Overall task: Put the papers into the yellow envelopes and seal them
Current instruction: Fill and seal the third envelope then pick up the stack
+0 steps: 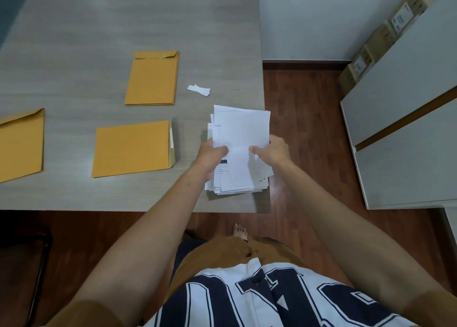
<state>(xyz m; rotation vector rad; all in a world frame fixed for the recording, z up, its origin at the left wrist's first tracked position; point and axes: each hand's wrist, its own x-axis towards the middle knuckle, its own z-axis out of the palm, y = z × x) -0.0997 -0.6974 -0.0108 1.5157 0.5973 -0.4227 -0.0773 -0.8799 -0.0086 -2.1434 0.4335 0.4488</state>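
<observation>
A stack of white papers (241,129) rests at the right edge of the grey table (99,30). My left hand (210,154) grips the stack's left side, thumb on top. My right hand (270,151) pinches the top sheets from the right, and they are lifted slightly. Three yellow envelopes lie to the left. One (132,148) is nearest, sideways, with its flap end toward the papers. A second (153,78) lies farther back with its flap at the far end. The third (21,145) is cut off by the left frame edge.
Small white paper strips (199,89) lie on the table behind the papers. A white cabinet (408,129) stands to the right, with cardboard boxes (378,37) behind it against the wall. A dark chair (24,265) sits under the table's near left edge. The floor is brown wood.
</observation>
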